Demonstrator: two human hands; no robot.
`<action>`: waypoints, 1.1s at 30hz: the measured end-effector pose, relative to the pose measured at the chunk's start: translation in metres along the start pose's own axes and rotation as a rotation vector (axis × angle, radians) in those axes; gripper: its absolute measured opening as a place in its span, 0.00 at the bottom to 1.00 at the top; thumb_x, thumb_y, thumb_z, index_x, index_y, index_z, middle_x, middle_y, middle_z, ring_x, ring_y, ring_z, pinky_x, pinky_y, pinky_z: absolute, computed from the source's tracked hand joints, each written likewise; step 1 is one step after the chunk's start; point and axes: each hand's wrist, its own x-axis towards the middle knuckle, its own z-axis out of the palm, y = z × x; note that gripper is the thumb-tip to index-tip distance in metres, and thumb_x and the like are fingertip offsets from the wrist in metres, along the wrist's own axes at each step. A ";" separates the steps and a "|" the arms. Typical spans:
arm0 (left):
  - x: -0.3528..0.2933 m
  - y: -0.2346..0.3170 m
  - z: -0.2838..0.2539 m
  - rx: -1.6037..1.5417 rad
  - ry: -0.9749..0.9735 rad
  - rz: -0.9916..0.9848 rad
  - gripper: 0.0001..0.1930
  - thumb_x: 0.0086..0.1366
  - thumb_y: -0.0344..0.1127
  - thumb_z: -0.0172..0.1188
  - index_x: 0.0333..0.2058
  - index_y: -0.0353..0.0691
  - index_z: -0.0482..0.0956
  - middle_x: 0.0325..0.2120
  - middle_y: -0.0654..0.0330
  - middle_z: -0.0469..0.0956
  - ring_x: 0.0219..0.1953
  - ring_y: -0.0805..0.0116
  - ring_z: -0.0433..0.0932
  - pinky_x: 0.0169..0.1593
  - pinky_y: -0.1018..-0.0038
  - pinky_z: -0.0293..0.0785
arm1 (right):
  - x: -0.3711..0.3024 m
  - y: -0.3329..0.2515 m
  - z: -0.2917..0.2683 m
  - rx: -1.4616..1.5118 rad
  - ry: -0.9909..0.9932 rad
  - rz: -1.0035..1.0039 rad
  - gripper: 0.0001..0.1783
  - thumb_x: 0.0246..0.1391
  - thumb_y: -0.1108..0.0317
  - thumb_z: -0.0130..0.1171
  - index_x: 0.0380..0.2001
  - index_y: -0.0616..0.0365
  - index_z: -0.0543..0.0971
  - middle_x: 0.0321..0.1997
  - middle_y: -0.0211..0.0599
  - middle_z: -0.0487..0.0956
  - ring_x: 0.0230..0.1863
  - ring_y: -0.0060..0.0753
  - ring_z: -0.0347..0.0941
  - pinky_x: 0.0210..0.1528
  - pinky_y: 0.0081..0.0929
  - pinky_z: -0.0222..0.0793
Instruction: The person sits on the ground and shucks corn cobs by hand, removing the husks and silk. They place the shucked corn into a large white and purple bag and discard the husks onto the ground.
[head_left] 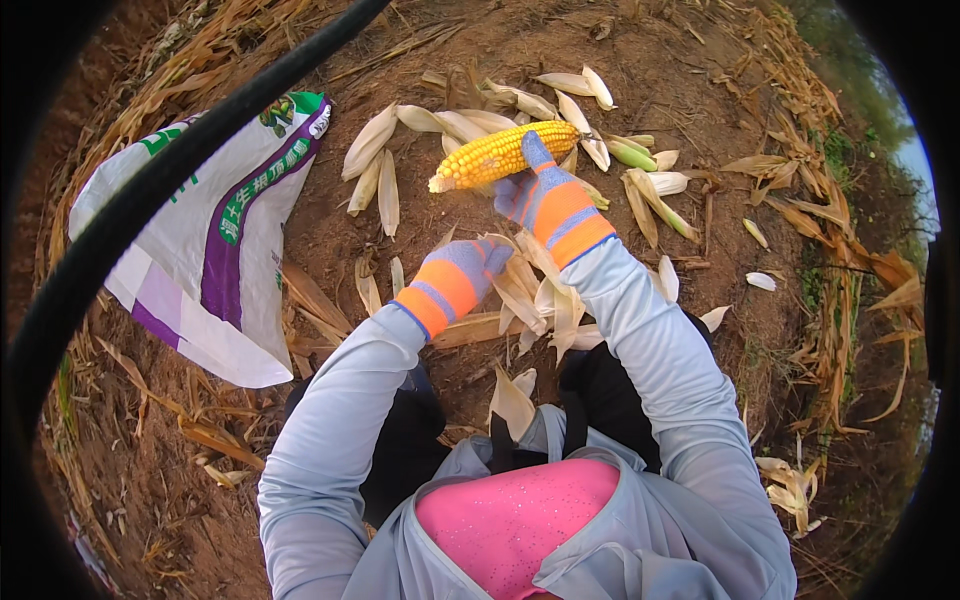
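Observation:
A bare yellow ear of corn (500,155) is gripped in my right hand (545,195), thumb along its top side and fingers curled beneath. The glove is orange and grey. Its stub end points left, and the kernels are fully exposed. Lower and to the left, my left hand (455,275), in a matching glove, is closed around a bunch of pale dry corn husks (535,300). These husks hang down between my two forearms. The fingertips of the left hand are partly hidden by the husks.
Several loose husks (375,150) lie on the brown soil beyond the ear, with a greenish husk piece (632,153) at right. A white, purple and green sack (240,230) lies at left. Dry stalks (850,250) line the right side. A black cable (190,175) crosses the upper left.

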 end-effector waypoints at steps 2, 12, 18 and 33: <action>-0.007 0.000 0.005 0.180 -0.064 -0.094 0.19 0.57 0.51 0.46 0.37 0.43 0.73 0.25 0.54 0.76 0.34 0.55 0.74 0.42 0.59 0.64 | -0.003 -0.004 0.003 0.034 -0.013 -0.029 0.23 0.46 0.48 0.54 0.39 0.53 0.68 0.31 0.35 0.72 0.28 0.32 0.69 0.27 0.29 0.68; 0.000 -0.016 -0.082 0.348 -0.058 -0.530 0.26 0.51 0.50 0.55 0.47 0.48 0.67 0.42 0.56 0.70 0.47 0.59 0.66 0.55 0.58 0.50 | 0.000 -0.013 -0.003 -0.060 0.108 -0.026 0.21 0.44 0.46 0.55 0.35 0.49 0.71 0.27 0.27 0.73 0.23 0.25 0.68 0.24 0.28 0.65; -0.001 -0.019 -0.063 0.158 0.751 -0.058 0.25 0.49 0.47 0.58 0.45 0.44 0.68 0.39 0.54 0.71 0.43 0.56 0.68 0.54 0.59 0.51 | 0.003 -0.005 -0.007 -0.122 0.094 -0.050 0.18 0.47 0.50 0.54 0.35 0.51 0.71 0.27 0.29 0.73 0.21 0.26 0.68 0.24 0.27 0.67; 0.005 -0.029 -0.053 -0.917 0.326 -0.241 0.20 0.58 0.44 0.52 0.43 0.35 0.67 0.28 0.58 0.75 0.28 0.74 0.74 0.27 0.81 0.69 | -0.009 0.007 0.005 -0.749 -0.022 -0.042 0.22 0.46 0.51 0.54 0.33 0.60 0.73 0.25 0.38 0.74 0.21 0.29 0.69 0.24 0.23 0.65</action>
